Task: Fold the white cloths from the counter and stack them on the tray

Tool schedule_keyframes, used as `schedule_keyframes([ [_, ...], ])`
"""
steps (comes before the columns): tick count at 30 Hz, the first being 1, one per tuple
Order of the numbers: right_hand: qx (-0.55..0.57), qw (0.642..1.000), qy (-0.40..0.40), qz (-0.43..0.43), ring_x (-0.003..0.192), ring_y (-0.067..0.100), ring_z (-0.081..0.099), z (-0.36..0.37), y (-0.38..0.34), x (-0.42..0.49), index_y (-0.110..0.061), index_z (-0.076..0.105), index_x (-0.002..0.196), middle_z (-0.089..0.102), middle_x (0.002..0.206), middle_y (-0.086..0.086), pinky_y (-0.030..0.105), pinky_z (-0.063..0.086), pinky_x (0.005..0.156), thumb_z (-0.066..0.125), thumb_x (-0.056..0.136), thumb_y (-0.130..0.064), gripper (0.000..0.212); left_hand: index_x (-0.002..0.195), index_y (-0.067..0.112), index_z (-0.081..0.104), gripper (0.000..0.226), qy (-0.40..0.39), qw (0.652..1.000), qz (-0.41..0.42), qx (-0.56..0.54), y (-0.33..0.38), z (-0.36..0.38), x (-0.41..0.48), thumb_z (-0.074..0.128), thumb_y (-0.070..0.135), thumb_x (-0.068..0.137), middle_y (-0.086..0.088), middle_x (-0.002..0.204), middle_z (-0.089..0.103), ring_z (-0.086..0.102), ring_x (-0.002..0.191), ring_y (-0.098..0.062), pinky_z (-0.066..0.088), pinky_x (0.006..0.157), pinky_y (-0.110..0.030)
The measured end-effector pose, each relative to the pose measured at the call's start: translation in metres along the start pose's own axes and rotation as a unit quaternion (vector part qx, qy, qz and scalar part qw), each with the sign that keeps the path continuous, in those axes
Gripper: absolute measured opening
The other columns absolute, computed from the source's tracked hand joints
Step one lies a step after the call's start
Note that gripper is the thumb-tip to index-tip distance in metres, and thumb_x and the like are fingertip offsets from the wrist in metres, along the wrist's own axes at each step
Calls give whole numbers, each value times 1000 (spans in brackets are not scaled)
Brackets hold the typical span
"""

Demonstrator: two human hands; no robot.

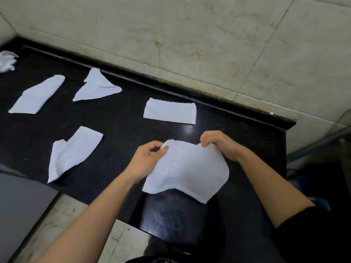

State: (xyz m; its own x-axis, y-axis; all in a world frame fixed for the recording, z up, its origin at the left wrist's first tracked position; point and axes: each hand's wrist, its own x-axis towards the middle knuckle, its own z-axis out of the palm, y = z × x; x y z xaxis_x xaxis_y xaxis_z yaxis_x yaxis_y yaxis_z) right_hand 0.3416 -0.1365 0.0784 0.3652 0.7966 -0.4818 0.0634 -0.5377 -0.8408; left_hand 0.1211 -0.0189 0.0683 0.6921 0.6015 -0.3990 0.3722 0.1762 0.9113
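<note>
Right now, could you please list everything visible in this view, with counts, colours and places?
Held white terry cloth: one, white, over the counter's near edge
Loose white terry cloths: five, white, on the counter; one neat rectangle, four to its left, farthest crumpled
Polished black stone counter: one, black, along the wall
Stained tiled wall: one, cream, behind the counter
Flat grey panel: one, grey, lower left, possibly the tray
Left hand: one, pinching the held cloth's left corner
Right hand: one, pinching its right corner
</note>
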Motion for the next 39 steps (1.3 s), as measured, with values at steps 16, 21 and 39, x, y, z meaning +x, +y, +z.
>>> schedule_keyframes([
  [16, -175, 943, 232, 164, 109, 27, 54, 70, 86, -1, -2, 49, 121, 52, 121, 13, 35, 47, 81, 68, 84, -31, 50, 116, 20, 51, 34, 70, 979, -163, 99, -105, -32, 0, 69, 19, 87, -13, 96, 68, 68, 87, -27, 59, 73, -44],
  [21, -79, 950, 227, 201, 107, 27, 57, 75, 85, 9, -18, 65, 93, 65, 102, 4, 45, 47, 94, 70, 77, -41, 28, 117, 22, 52, 37, 73, 976, -160, 132, -109, -28, -2, 70, 14, 85, -11, 90, 68, 68, 84, -26, 57, 80, -48],
  [39, -180, 953, 151, 194, 86, 20, 64, 64, 97, -25, -9, 54, 102, 66, 99, 8, 36, 55, 76, 66, 85, -26, 27, 140, 32, 36, 54, 62, 977, -126, 161, -117, -34, -42, 58, 18, 92, -4, 85, 71, 70, 75, -19, 58, 67, -30],
])
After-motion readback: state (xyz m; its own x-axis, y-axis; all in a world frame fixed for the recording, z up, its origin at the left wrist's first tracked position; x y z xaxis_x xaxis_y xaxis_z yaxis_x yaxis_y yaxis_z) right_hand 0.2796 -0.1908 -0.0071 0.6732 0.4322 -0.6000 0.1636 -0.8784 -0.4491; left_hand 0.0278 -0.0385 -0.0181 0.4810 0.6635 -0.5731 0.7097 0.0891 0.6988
